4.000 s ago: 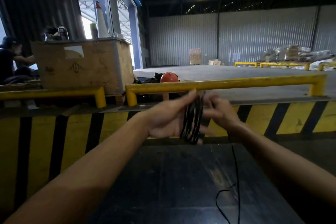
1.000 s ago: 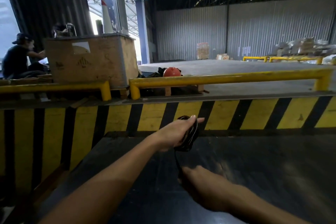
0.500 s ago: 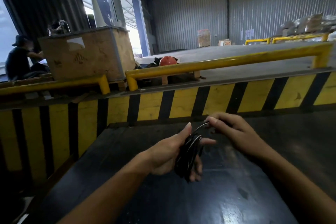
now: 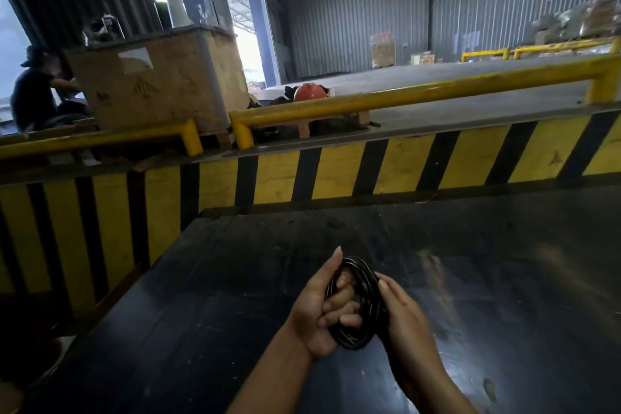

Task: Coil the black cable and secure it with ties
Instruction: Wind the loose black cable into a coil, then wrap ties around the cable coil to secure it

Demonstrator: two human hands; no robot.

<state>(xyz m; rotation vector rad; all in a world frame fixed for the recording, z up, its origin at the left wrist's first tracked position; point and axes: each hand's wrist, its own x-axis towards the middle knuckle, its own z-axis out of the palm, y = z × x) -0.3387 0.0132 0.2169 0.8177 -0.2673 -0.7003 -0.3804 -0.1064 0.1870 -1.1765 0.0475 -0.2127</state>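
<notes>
Two hands: both on one black cable [image 4: 361, 307], held just above the dark tabletop [image 4: 208, 296].
Cable state: wound into a compact oval coil of several turns; no loose tail can be seen.
Coil axis: long axis runs near-vertical in the head view, top end tilted slightly left; the coil stands on edge between the palms.
Left hand [image 4: 321, 307]: fingers curled through the coil opening, thumb raised along the upper left; closed on the turns.
Right hand [image 4: 401, 311]: pressed against the coil's right flank, fingers wrapped partly round it; how firmly it grips cannot be told.
Nearer hand: neither; both touch the coil, left bearing it.
Ties: none visible.
Coming move (judgement): the left hand holds the bundle, so the right is the one free to fetch a tie, wrapping it across the short axis.
</notes>
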